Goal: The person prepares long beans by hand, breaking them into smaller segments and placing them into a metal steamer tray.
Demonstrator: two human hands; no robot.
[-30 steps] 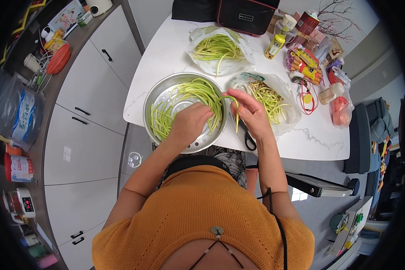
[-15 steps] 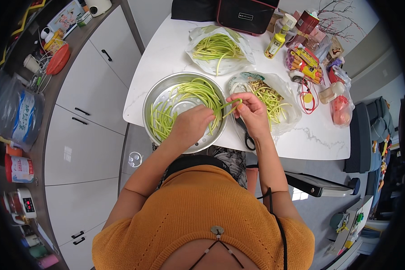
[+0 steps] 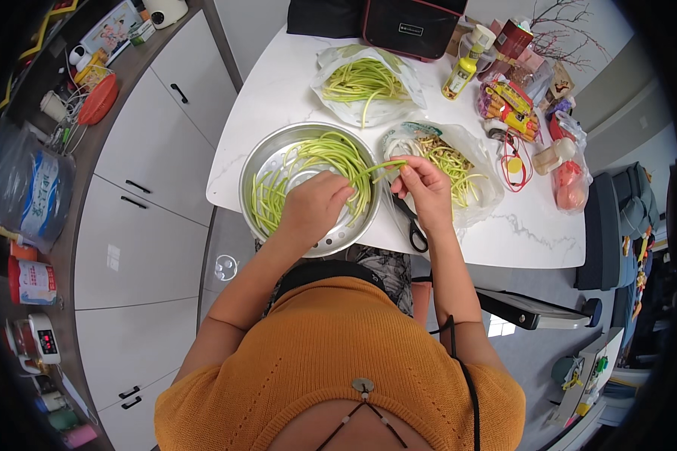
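A green stem, which looks like a garlic scape (image 3: pixel 380 167), stretches between my two hands. My left hand (image 3: pixel 316 207) is closed on its left part above the metal colander basin (image 3: pixel 246 180). With thumb and fingertips, my right hand (image 3: pixel 427 188) pinches the other end just past the basin's right rim. Cut green stems (image 3: pixel 331 154) lie curved inside the basin, over its perforated bottom. Right of my right hand, a plastic bag (image 3: pixel 489 192) holds paler stem pieces and brownish tips. Behind the basin, another open bag (image 3: pixel 410 105) holds long whole stems.
Black-handled scissors (image 3: pixel 418 239) lie beside my right wrist, partly hidden. A yellow bottle (image 3: pixel 462 74), packaged sausages (image 3: pixel 510 109) and a red cord (image 3: pixel 520 177) are at the table's right. A black box-shaped appliance (image 3: pixel 410 30) stands at the back. White cabinets (image 3: pixel 147 225) line the left side.
The right end of the stem, bent upward before, now lies straighter in my right fingertips. My right fingers have shifted slightly; my left hand has moved a little to the left.
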